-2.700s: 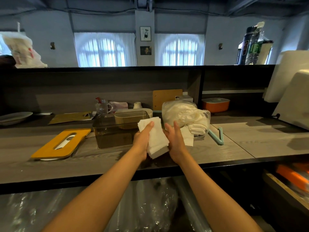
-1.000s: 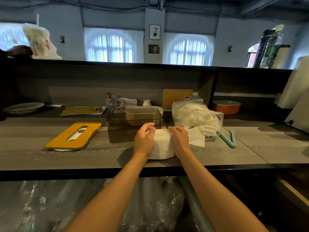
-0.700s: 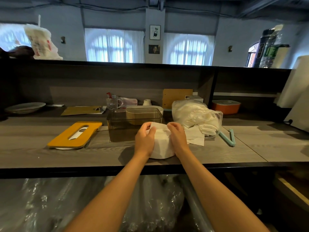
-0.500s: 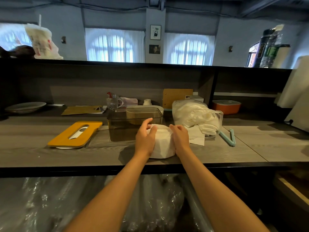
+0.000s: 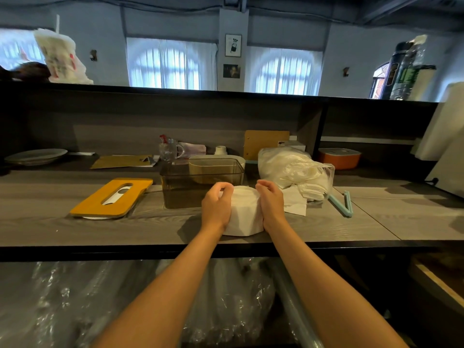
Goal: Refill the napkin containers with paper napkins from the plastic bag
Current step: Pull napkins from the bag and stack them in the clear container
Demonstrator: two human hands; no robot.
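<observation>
Napkins in a white stack (image 5: 242, 214) sit on the grey wooden counter (image 5: 75, 229), close to its front edge, squeezed between the person's two hands. Her left hand (image 5: 216, 207) grips the stack's left side, fingers curled over the top edge; the right hand (image 5: 271, 203) does the same on the right side, knuckles bent, fingertips tucked onto the top. The stack bows upward a little in the middle under the pressure, and its lower edge rests on the counter.

Just behind the hands stands the napkin container (image 5: 202, 183), a smoky see-through box, open at the top, with a second, paler container (image 5: 217, 167) showing behind and through it. The stack is in front of this box, not in it. To the left of the box lies its yellow lid (image 5: 111, 198), flat on the counter, with a long slot cut through it.

To the right of the hands, touching the right wrist's far side, lies a loose napkin (image 5: 295, 203), and beyond that the plastic bag (image 5: 291, 167), slumped on its side with more folded napkins spilling at its mouth. A pale blue clip (image 5: 342, 204) lies beside the bag.

Farther back there is a glass mug (image 5: 170, 151), a plate (image 5: 36, 156) at the far left, and an orange lidded box (image 5: 340, 158) on the right.
</observation>
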